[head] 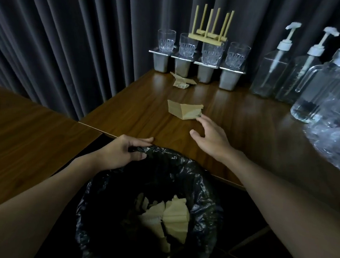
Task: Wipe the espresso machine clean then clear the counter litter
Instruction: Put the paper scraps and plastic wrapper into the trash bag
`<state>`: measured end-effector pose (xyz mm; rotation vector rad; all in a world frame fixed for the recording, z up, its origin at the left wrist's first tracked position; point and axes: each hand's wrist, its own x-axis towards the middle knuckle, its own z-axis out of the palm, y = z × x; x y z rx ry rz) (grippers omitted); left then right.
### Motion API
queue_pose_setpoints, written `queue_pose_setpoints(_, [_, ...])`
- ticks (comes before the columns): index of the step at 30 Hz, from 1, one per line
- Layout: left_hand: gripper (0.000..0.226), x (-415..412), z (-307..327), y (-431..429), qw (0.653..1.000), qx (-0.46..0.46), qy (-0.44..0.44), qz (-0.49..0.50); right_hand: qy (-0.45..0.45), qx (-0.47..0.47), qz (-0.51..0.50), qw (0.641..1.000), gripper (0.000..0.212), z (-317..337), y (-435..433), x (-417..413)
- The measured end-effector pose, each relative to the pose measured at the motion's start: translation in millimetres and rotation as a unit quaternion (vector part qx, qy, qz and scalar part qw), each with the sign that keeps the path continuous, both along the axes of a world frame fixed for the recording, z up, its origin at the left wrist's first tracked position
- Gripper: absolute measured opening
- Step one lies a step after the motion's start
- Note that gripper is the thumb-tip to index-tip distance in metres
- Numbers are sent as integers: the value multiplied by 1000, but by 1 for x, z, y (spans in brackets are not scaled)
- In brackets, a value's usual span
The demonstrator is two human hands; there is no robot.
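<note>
A folded piece of brown paper (183,110) lies on the wooden counter (236,122). My right hand (210,135) is spread flat just in front of it, fingertips touching its near right corner. A second crumpled brown scrap (182,81) sits farther back by the metal containers. My left hand (125,152) grips the rim of a bin lined with a black bag (205,184), held against the counter's front edge. Several brown paper pieces (168,216) lie inside the bin. No espresso machine is in view.
Several glasses (189,45) stand on metal containers (205,71) at the back, with a wooden rack (211,30) on top. Two pump bottles (271,73), a glass jug (327,84) and crinkled clear plastic (335,135) crowd the right side. Dark curtains hang behind; a second table (22,137) is left.
</note>
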<state>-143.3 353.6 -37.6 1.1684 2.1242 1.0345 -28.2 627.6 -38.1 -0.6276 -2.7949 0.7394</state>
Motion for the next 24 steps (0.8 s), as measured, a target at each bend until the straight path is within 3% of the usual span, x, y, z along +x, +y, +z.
queue_pose_setpoints(10, [46,2,-1,3,1000,-11,6,23,-107,134,24,985,53,-6,18,-44])
queue_pose_setpoints(13, [45,3,1,2,1000,-12,2,25,-62,116,48,990,46,-5,16,-38])
queue_pose_setpoints(18, [44,3,2,2,1000,-10,-1,25,78,1,57,995,35,-4,10,-24])
queue_pose_setpoints(24, [45,2,0,2,1000,-8,7,22,77,-23,32,996,30,-1,7,-20])
